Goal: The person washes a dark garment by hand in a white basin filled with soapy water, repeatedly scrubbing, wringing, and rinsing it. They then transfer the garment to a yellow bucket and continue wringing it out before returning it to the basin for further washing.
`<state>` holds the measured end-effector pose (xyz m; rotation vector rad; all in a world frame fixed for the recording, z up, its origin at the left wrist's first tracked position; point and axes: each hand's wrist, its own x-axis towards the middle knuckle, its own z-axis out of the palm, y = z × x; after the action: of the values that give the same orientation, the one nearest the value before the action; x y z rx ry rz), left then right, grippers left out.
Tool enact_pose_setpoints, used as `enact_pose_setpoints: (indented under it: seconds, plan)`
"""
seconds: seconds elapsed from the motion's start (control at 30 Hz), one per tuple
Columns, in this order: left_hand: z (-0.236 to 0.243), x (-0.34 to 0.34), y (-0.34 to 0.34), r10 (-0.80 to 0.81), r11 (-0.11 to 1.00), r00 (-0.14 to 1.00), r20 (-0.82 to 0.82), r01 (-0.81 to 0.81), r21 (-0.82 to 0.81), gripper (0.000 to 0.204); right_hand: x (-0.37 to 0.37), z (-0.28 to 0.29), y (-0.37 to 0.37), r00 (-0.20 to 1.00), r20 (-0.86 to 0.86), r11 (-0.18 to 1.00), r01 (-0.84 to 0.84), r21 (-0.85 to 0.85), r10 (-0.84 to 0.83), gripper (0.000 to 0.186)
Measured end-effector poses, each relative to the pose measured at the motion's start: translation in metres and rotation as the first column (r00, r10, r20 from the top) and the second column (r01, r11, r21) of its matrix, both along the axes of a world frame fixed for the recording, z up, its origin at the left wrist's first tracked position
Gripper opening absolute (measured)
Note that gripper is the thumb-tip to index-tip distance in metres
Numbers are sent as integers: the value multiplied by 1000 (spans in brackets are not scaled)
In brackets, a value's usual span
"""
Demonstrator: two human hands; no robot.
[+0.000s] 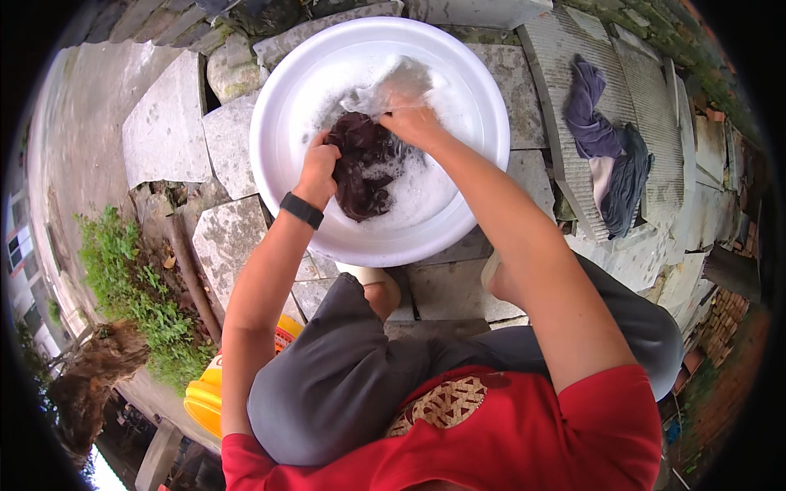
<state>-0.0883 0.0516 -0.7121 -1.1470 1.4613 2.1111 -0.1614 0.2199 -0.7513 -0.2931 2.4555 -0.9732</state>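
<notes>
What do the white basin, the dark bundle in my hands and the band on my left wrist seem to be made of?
White basin: probably plastic, smooth with a slight sheen, given its even colour and rounded rim. Dark bundle: wet fabric, from its soft folds and clinging suds; fibre unclear. Band: matte black, wrapping closely, so perhaps rubber or woven; can't tell.

We cannot see the fingertips of the left hand (318, 173) where they go behind the dark cloth (358, 159), and the fingers of the right hand (415, 126) blur into the foam (422, 198) beyond the grip. Foam hides the floor of the white basin (264, 155) beneath. Nearer the body, left of the grip, the left forearm (264, 282) covers part of a yellow container (204, 401). The red shirt (524, 442) runs off the lower edge.
</notes>
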Motion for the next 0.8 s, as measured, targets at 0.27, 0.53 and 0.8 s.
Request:
enact_pose_setpoints:
  seconds: [0.27, 0.53, 0.8]
  plan:
    - [-17, -9, -33, 102, 844, 983, -154, -3, 537, 60, 49, 69, -56, 946, -292, 874, -17, -485, -143, 13]
    - [21, -7, 13, 175, 912, 931, -321, -30, 408, 39, 33, 58, -68, 817, -549, 883, -113, -456, -178, 21]
    - [-2, 9, -20, -657, 742, 642, -396, 455, -493, 32, 49, 77, -69, 843, -490, 863, -62, -502, -225, 16]
